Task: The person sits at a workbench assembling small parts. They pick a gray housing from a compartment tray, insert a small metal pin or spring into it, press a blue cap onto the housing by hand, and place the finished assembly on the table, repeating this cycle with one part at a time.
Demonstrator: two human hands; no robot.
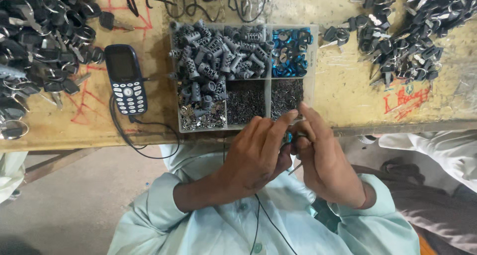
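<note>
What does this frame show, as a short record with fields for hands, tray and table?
left hand: left hand pinching a small part with a blue bit, over the table edge
right hand: right hand meeting it, with a thin metal pin
tray: compartment tray holding grey cylinders, blue rings, tiny pins
table: mobile phone, key piles

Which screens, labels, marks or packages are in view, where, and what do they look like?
Dark blue keypad phone: lying flat on the bench left of the tray, small dark screen, pale keys, black cable plugged in.
Clear plastic compartment tray: bench centre, holding grey cylinders, blue rings, dark pins.
Red scrawled marks: on the yellowish benchtop, right side and around the phone.
</note>
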